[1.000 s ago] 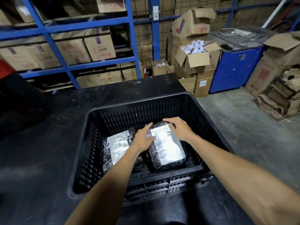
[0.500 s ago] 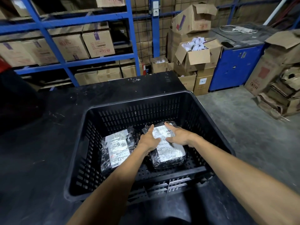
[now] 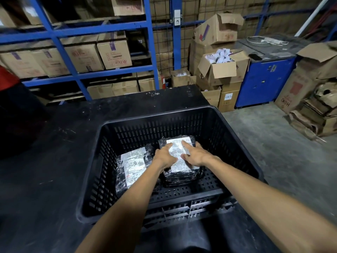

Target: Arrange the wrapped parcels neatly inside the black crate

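Two parcels in black crate (image 3: 237,136). Right parcel (image 3: 180,168) shoved rearward since a second ago; left hand (image 3: 165,156) and right hand (image 3: 196,156) flat on top, probably pressing, no grip. Left parcel (image 3: 134,167) unmoved.

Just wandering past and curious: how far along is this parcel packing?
Done: two wrapped parcels already lie inside the black crate, the left parcel flat and untouched. In hand: the left hand and right hand press flat on the right parcel. Left: squaring it beside its neighbour. No other parcels show outside.
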